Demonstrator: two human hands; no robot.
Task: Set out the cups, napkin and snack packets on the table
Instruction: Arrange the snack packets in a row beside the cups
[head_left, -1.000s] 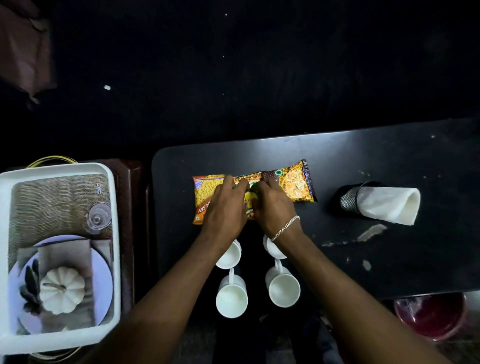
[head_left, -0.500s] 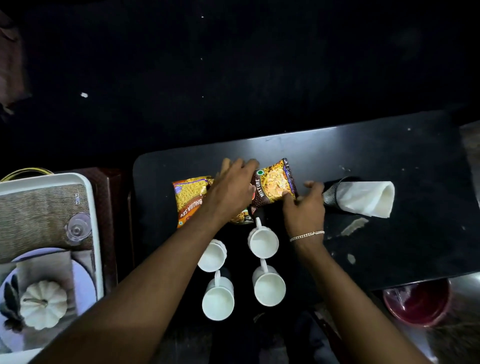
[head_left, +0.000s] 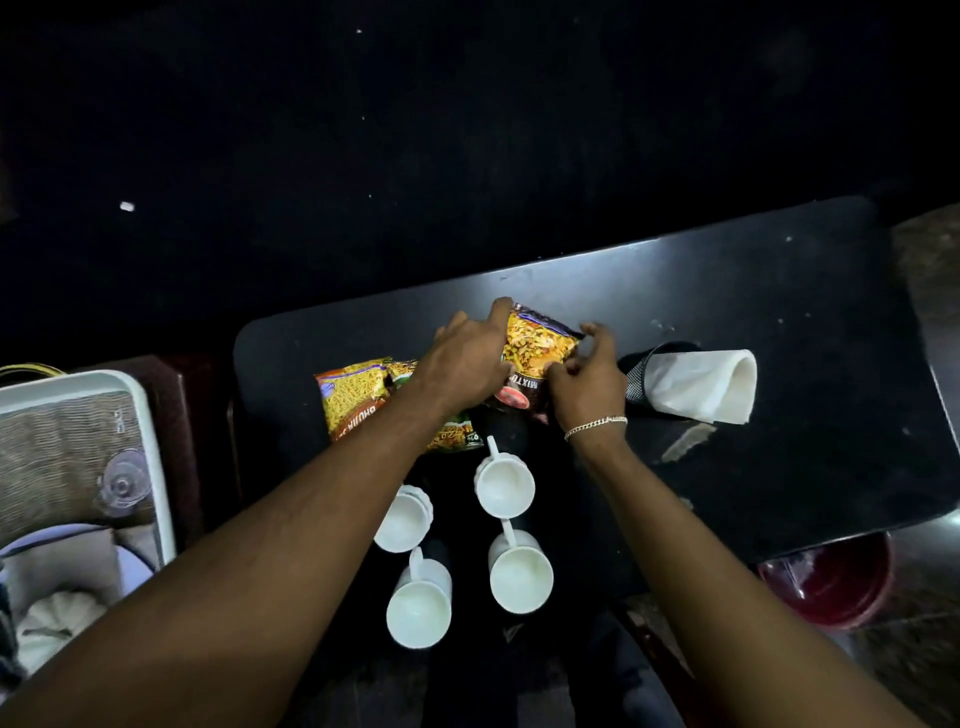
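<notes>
gripping the yellow "mixture" snack packet (head_left: 537, 347) from both sides, the left hand (head_left: 467, 358) and right hand (head_left: 587, 382) hold it tilted above the black table (head_left: 779, 312). left of that packet, a second yellow snack packet (head_left: 353, 397) lies flat, partly under the left forearm. right of it, a white napkin (head_left: 701, 384) sticks out of a tipped black mesh holder (head_left: 636, 371). nearer the person than the packet, four white cups (head_left: 505, 486) stand in two pairs.

Both my arms stretched forward. My left hand (head_left: 462, 358) palm down, fingers spread. My right hand (head_left: 587, 379) curled, seemingly pinching; bracelet (head_left: 595, 427) on wrist.
</notes>
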